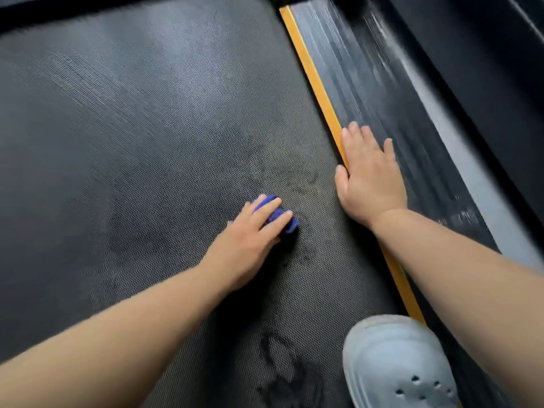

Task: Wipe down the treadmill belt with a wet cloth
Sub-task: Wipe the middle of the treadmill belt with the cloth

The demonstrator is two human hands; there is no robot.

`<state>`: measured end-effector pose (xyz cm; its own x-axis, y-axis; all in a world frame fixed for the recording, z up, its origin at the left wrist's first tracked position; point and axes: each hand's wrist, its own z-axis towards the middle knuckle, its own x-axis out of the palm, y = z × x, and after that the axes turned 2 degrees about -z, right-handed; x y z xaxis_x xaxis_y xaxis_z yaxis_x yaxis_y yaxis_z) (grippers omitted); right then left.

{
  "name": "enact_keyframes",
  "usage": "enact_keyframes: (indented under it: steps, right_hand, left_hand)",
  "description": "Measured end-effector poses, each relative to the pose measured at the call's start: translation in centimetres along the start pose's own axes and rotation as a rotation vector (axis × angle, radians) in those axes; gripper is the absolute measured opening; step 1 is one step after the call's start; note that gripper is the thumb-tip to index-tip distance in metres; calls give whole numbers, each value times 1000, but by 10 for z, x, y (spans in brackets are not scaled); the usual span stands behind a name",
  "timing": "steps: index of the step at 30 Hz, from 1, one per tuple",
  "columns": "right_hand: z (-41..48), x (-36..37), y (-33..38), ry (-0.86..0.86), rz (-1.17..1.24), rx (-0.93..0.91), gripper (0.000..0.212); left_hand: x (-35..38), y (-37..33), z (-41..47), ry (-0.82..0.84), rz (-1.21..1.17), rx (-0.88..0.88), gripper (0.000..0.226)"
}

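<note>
The black textured treadmill belt [132, 142] fills the left and middle of the view, its woven surface showing paler, hazy patches toward the far end and darker damp smears nearer the person. The left forearm comes in from the bottom-left corner, and the left hand [250, 240] lies palm down on the belt a little right of centre. Its grip is closed on a bunched blue cloth [278, 213]: 2 fingers curl over the top of the wad, which pokes out past the fingertips and is pressed against the belt. Below the cloth, near the bottom edge, a patch of dark wet marks [282, 372] sits on the belt. Just right of the cloth the right hand [371, 178] rests flat with its grip open and holding nothing, fingers straight and slightly spread; the thumb lies on the belt's edge while the palm and fingers cross the yellow strip [312, 72] onto the ribbed black side rail [362, 83]. The yellow strip runs diagonally from the top centre down to the lower right, between belt and rail. At the bottom right a pale grey clog [394, 363] with vent holes stands on the belt, touching the strip. Beyond the rail lies a grey frame edge [459, 160].
</note>
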<state>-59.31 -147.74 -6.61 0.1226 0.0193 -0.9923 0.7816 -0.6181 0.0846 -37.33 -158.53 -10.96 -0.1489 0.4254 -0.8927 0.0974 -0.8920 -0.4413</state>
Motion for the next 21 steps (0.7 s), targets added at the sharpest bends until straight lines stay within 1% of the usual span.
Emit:
enact_keyframes:
  steps: [1, 2, 3, 6, 7, 8, 9, 10, 11, 13, 15, 17, 18, 19, 21]
  right_hand:
    - [0, 0, 0, 1, -3, -2, 62]
    - [0, 1, 0, 1, -4, -6, 62]
    - [0, 1, 0, 2, -8, -9, 62]
    - [1, 3, -2, -5, -18, -6, 61]
    - [1, 3, -2, -9, -17, -7, 60]
    - [1, 3, -2, -9, -18, -8, 60]
    - [1, 3, -2, -6, -22, -10, 59]
    - [2, 3, -2, -7, -24, -11, 59]
    - [2, 3, -2, -12, -25, -11, 59]
    - [1, 2, -2, -16, -24, -5, 59]
    - [1, 0, -1, -9, -35, -7, 59]
    - [1, 0, -1, -3, -34, -10, 59]
    - [1, 1, -1, -6, -25, -10, 59]
    - [1, 2, -2, -11, -23, -9, 59]
    - [1, 4, -3, -22, -28, -9, 59]
  left_hand:
    - [-2, 11, 10, 3, 46, 19, 39]
    - [-4, 21, 25, -34, 93, 14, 39]
    - [-7, 31, 44, -98, 105, -42, 39]
    - [-20, 57, 104, -175, 45, -377, 40]
    - [-21, 56, 114, -198, 13, -469, 41]
    - [-19, 50, 116, -219, 5, -517, 41]
    - [-14, 40, 109, -236, 19, -505, 42]
    - [-8, 27, 94, -250, 40, -426, 43]
    - [-1, 11, 74, -222, 45, -321, 44]
    - [9, -19, 33, -99, 30, -132, 42]
    - [6, -15, 22, -6, 43, 10, 38]
    - [1, 8, 43, 36, 122, 87, 36]
    - [-1, 19, 60, 19, 162, 80, 36]
    - [-4, 30, 79, -29, 169, 21, 37]
    - [-14, 48, 119, -128, 140, -197, 36]
